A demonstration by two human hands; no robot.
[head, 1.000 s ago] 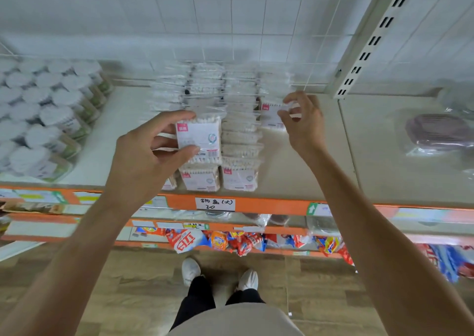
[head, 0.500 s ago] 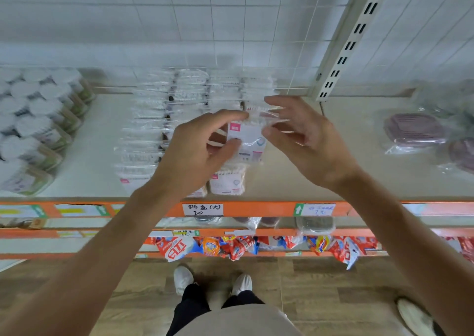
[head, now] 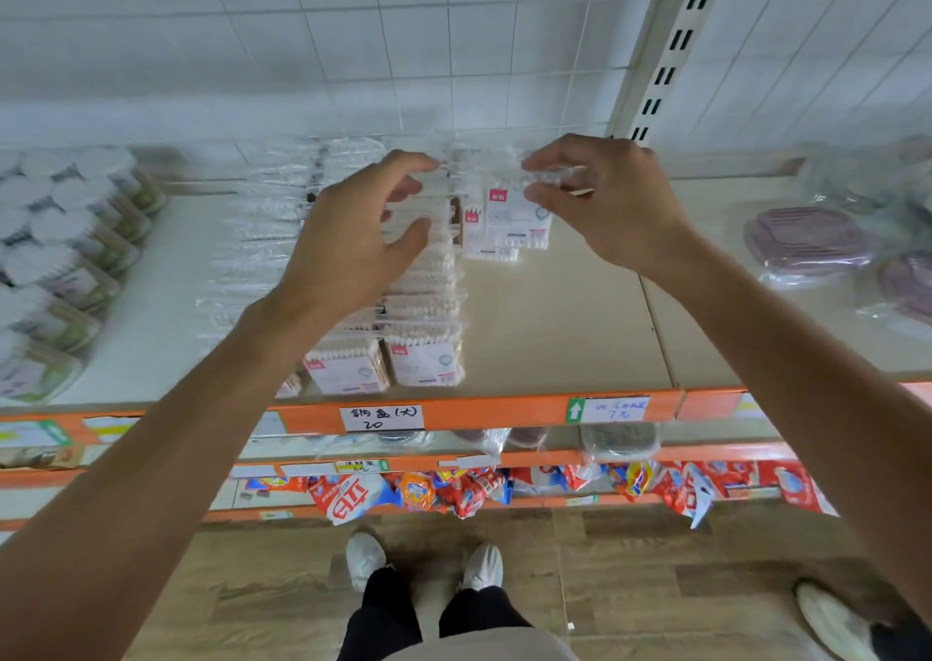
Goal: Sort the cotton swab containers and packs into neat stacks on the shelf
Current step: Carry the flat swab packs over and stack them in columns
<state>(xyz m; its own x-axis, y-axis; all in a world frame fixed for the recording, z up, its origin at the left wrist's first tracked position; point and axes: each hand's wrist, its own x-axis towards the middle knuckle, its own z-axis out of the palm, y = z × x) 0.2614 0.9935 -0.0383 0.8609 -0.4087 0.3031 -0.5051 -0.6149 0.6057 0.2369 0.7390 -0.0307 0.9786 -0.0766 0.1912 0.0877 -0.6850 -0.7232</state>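
The right hand (head: 600,206) was raised over the back of the shelf (head: 565,327), its fingertips (head: 534,191) pinching the top edge of a swab pack (head: 519,221) with a pink label. That pack stood upright at the right end of the rows, just in front of a second one (head: 474,229); whether its foot touched the shelf could not be told. The left hand (head: 353,247) hung beside it, fingers loosely curved and parted, holding nothing, over the middle row (head: 428,297) of packs. Whether its fingertips touched that row was unclear.

Out from the hands, the packs ran from the tiled wall toward the orange shelf edge (head: 504,406) in several files. The files at the left (head: 252,257) were blurred but looked fairly even. Two front packs (head: 388,365) faced out near the edge. Far left, the round tubs (head: 65,237) sat in close rows, well apart from the packs.

By my reading the job was well advanced: tubs grouped, most packs filed. What seemed left was seating the pinched pack, squaring the short right-hand file, and filling or straightening the fronts. The thin film would likely slip and lean unless each pack was pressed against its neighbour.
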